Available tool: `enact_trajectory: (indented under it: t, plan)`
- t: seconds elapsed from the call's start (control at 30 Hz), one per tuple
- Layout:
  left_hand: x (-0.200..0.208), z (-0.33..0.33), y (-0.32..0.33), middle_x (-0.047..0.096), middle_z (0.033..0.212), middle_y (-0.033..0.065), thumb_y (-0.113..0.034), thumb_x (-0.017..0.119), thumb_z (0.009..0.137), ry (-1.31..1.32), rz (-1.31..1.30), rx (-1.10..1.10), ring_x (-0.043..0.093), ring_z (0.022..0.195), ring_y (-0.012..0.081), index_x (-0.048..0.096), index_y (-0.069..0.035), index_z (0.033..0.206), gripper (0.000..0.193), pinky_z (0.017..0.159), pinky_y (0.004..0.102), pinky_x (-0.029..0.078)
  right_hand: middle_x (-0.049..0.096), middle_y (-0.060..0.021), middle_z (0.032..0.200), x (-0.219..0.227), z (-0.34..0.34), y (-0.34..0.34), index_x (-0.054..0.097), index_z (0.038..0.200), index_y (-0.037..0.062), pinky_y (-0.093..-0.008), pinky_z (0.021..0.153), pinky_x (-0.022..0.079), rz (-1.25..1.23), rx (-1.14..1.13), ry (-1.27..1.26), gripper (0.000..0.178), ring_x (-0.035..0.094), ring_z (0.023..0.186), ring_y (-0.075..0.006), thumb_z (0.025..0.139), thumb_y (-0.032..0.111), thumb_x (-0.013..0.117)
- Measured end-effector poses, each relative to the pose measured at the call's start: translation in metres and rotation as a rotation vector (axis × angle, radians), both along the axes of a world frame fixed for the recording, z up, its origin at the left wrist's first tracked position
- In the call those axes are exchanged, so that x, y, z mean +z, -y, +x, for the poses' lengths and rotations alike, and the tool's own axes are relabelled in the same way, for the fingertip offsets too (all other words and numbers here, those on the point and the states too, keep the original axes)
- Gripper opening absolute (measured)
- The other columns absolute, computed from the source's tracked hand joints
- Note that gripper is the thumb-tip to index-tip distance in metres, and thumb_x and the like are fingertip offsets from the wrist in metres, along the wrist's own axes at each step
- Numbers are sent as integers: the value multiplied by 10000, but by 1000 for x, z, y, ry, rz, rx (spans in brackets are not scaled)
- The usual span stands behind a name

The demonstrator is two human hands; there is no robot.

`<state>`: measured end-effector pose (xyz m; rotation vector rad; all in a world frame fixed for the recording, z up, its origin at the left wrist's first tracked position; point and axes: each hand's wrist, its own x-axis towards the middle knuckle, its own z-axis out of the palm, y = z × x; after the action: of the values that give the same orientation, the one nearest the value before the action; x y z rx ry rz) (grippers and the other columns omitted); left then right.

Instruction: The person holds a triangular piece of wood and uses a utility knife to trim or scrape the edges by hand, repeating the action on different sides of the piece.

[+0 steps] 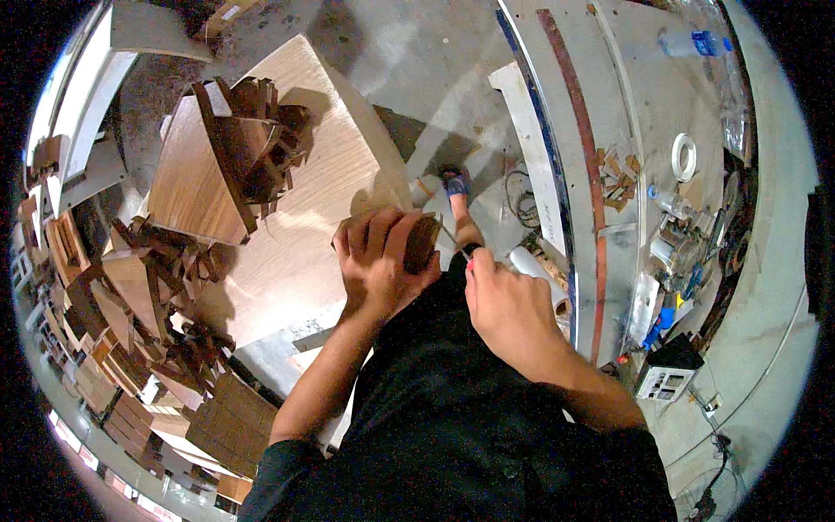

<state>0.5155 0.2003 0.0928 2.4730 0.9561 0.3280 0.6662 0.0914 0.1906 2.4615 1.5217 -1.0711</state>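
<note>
My left hand (pixel 376 261) is closed round a small dark-brown wood piece (pixel 423 238) and holds it at the corner of a large pale wood-grain box (pixel 348 148). In my closed right hand (pixel 513 300) is a slim hand tool (pixel 470 250) with a dark and red handle. Its thin metal end points up and left towards the wood piece. My fingers cover most of the handle, so its exact kind cannot be made out. On the box's top, left of my hands, lies a pile of curved brown wood strips (pixel 265 139) with a broad wood-grain panel (pixel 193 174).
More brown wood offcuts (pixel 130 296) are heaped at the left. On the right runs a long bench (pixel 600 252) holding a tape roll (pixel 684 157), plastic bottles (pixel 696 43), small wood scraps (pixel 619 178) and a black-and-white box (pixel 668 367). A white roll (pixel 535 265) sits beside my right hand.
</note>
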Motion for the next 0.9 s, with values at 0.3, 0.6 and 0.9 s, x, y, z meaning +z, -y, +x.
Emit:
enact_trajectory:
  t: [0.3,0.6,0.9]
  plan:
    - [3,-1,0,614,1164,13,-371,851,632,6,-9,1,557,1134,265,673,-194,1204,625,1047,492,365,691,-129,695,3,0,-7,545,952,59,-422,475,558,-49,7,-3,199,703,560,-297,1044,231,503]
    - [7,4,-6,624,1155,11,-374,851,626,63,-28,9,574,1112,268,677,-197,1190,616,1026,501,377,682,-121,711,8,-5,-10,545,954,68,-413,478,559,-134,11,0,171,709,589,-291,1032,215,504]
    - [2,2,-5,617,1139,21,-345,852,634,58,11,-4,570,1112,271,676,-193,1186,599,1007,496,382,681,-138,716,3,-9,-5,538,954,58,-436,485,559,-67,-75,-13,186,704,593,-314,1033,225,515]
